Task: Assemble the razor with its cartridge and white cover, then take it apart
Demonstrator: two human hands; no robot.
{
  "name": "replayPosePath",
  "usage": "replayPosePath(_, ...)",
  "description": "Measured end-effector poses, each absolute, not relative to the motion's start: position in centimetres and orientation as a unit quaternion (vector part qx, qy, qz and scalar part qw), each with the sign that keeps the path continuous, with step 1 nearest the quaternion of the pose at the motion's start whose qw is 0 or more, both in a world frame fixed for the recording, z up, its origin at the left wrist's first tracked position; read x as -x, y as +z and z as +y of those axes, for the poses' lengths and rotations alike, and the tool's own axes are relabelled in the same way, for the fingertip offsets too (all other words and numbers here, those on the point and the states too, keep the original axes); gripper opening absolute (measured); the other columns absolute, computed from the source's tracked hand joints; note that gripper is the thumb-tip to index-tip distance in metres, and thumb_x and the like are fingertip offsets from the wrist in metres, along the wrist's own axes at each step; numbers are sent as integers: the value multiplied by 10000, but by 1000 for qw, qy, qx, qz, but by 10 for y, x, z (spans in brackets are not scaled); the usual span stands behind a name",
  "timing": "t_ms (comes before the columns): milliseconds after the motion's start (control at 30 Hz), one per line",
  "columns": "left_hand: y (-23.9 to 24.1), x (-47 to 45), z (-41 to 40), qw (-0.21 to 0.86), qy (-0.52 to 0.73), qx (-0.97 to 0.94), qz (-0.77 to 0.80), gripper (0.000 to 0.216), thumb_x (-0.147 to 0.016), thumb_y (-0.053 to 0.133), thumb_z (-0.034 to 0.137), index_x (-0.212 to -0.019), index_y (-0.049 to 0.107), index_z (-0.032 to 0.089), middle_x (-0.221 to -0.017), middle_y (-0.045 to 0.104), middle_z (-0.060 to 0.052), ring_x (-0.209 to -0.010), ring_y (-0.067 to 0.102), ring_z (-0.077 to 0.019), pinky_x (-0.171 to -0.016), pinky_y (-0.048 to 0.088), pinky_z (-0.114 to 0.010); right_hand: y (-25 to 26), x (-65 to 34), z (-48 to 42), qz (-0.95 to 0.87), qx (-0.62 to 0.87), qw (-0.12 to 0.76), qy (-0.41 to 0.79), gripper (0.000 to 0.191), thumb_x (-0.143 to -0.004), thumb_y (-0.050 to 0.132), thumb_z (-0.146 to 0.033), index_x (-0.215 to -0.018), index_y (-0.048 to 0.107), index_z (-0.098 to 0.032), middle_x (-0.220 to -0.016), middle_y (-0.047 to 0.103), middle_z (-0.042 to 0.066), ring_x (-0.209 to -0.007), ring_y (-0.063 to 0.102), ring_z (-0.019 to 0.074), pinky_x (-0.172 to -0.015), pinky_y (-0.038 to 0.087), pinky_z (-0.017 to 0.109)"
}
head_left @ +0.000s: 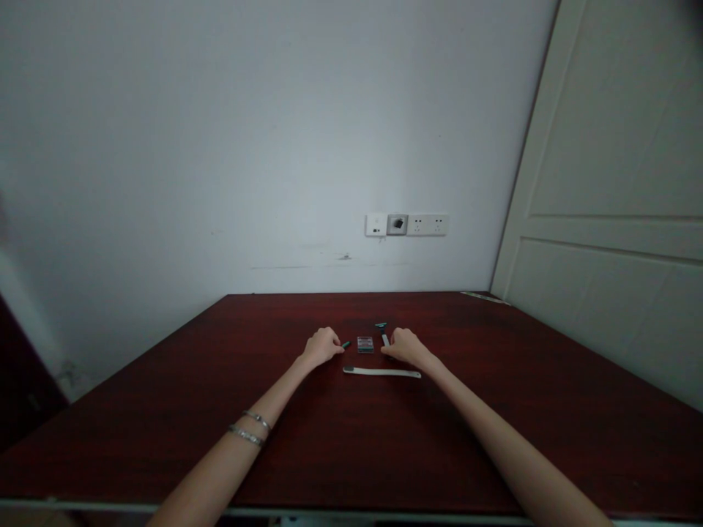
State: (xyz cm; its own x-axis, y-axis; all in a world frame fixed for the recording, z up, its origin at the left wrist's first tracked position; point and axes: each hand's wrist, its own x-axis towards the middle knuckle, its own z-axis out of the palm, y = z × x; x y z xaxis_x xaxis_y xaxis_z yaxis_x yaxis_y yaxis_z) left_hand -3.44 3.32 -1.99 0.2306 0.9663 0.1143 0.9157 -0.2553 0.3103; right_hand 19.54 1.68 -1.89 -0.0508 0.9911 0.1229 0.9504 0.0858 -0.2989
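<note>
My left hand [321, 346] rests on the dark red table [220, 410] with its fingers curled, touching a small green piece [346, 344] at its fingertips. My right hand [405, 345] lies to the right, fingers closed around the handle of a razor whose green head [381, 326] sticks out beyond the hand. Between the hands sits a small reddish box [365, 344]. A long white strip [381, 372] lies flat just in front of both hands.
A white wall rises behind the table, with a row of sockets [407, 224] on it. A pale door [615, 205] stands to the right. Two bracelets [251, 428] circle my left wrist.
</note>
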Motion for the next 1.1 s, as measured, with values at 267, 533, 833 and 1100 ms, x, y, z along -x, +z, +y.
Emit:
replayPosePath(267,-22,31,34,85,147,-780,602,150,-720,595,258,-790,724,232,-875,701,-49,-806,638,-181,-684,453,-245,-22,-194,18,-722,674,130,87,277,-645,602,-350,-754,677,-107,-782,681,157,-734,648,248,-564,427,256)
replayPosePath(533,-29,36,40,65,166,-764,620,147,-700,589,242,-793,699,216,-887,686,-46,-801,623,-180,-665,446,-248,-19,-197,19,-725,671,130,86,265,-663,615,-362,-676,675,-104,-713,675,153,-680,639,225,-526,387,238)
replayPosePath(833,-14,34,24,7,232,-868,438,165,-772,524,231,-853,662,189,-882,617,-27,-743,565,-118,-662,420,-200,-7,-204,27,-748,580,289,146,266,-761,517,-288,-706,703,-106,-629,655,50,-586,575,131,-521,368,194)
replayPosePath(1100,-5,20,11,-57,222,-893,386,202,-842,460,243,-950,623,189,-966,576,-41,-761,559,-120,-697,427,-217,1,-189,34,-790,463,309,256,275,-735,556,-300,-790,721,-87,-680,664,48,-590,546,117,-554,404,199)
